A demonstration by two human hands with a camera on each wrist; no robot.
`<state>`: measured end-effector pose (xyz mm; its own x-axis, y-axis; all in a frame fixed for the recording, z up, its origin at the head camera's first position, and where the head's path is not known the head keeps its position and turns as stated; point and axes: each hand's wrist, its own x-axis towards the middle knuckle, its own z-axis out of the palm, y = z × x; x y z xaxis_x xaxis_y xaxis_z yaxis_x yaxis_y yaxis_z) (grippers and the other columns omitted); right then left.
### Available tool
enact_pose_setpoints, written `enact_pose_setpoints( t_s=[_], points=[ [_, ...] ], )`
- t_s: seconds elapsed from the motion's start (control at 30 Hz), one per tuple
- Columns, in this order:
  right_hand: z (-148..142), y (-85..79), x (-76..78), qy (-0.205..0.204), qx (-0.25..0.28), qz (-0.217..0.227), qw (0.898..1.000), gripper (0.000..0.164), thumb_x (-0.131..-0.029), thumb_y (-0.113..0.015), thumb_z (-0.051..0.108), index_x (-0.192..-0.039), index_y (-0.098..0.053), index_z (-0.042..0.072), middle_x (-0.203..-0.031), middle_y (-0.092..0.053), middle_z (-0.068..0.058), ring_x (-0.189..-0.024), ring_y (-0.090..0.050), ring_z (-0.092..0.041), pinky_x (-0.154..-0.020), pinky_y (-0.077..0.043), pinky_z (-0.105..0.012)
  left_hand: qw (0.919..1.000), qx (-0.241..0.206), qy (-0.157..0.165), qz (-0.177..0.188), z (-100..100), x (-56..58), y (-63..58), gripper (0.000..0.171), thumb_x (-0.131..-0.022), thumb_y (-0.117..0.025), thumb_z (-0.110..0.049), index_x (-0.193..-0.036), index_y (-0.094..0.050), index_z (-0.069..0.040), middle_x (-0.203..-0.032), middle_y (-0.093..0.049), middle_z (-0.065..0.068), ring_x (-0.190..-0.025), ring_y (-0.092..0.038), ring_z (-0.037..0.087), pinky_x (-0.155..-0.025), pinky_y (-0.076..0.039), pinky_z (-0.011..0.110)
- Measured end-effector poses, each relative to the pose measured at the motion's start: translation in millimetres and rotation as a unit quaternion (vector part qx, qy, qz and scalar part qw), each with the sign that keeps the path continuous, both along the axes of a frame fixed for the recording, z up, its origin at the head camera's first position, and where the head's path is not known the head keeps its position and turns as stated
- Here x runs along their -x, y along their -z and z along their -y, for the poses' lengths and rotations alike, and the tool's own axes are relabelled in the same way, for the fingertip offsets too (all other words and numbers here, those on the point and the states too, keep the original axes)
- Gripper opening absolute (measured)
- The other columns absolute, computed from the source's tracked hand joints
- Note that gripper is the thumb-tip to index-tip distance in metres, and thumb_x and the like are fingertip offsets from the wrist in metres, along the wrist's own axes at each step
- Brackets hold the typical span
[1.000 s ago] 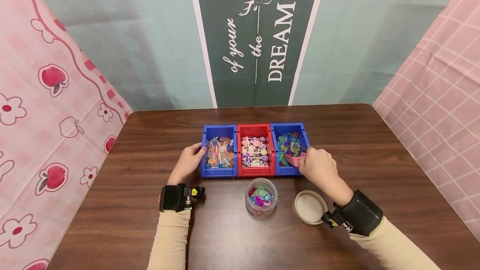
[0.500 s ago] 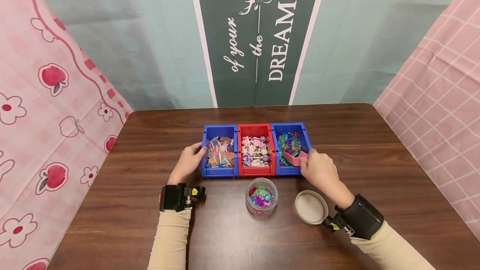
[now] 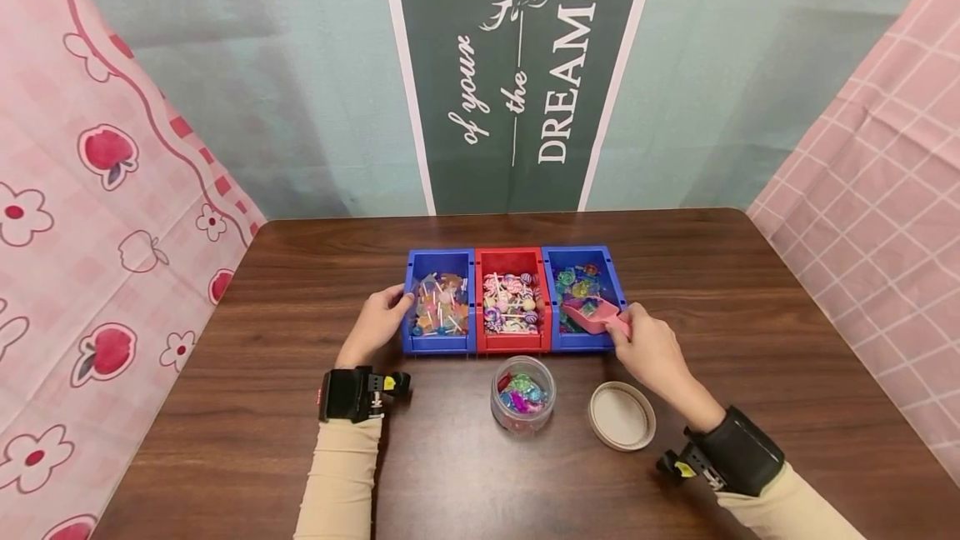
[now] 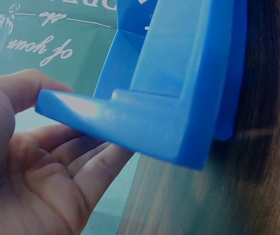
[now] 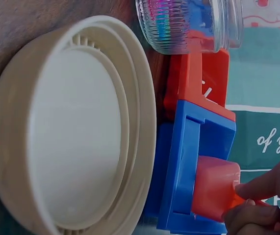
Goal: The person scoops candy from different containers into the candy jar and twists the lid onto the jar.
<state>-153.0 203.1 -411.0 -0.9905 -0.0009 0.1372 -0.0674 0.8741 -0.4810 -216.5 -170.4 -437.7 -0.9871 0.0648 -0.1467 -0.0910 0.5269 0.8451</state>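
At the front of the right blue rectangular plastic bin (image 3: 576, 343), the right hand (image 3: 654, 350) pinches a pink plastic scoop (image 3: 597, 324), best lifted level against spills, while the left hand (image 3: 375, 327) grips the left blue rectangular plastic bin (image 3: 439, 345).

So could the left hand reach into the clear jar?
Probably yes: the jar stands uncovered in front of the red bin, though the left hand would first have to release the left blue bin.

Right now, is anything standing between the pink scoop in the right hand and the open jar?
Yes: the right blue bin's front wall crosses the direct line from scoop to jar; whether the scoop clears its height is unclear. The lid lies to the jar's right, off that line.
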Motion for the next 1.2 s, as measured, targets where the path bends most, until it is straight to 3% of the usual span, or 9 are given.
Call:
enact_pose_setpoints(
  t_s=[0.93, 1.2],
  points=[
    [-10.4, 15.3, 1.4, -0.016, 0.051, 0.028, 0.998, 0.017, -0.087, -0.065, 0.007, -0.093, -0.054, -0.004, -0.068, -0.053, -0.010, -0.061, -0.044, -0.017, -0.054, -0.032, -0.025, 0.9999, -0.010, -0.008, 0.004, -1.0, -0.2, 1.6, 0.046, -0.101, -0.044, -0.022, -0.141, -0.046, 0.001, -0.133, -0.059, 0.022, -0.112, -0.058, 0.028, -0.104, -0.048, 0.047],
    [-11.2, 13.2, -5.0, -0.012, 0.077, 0.008, 0.997, 0.015, -0.090, -0.063, 0.006, -0.095, -0.053, -0.004, -0.070, -0.053, -0.009, -0.063, -0.043, -0.013, -0.056, -0.033, -0.022, 0.9999, -0.011, -0.004, 0.007, -0.3, 0.0, 0.8, 0.046, -0.101, -0.043, -0.022, -0.142, -0.045, 0.001, -0.134, -0.058, 0.023, -0.114, -0.058, 0.029, -0.105, -0.047, 0.047]
  ],
)
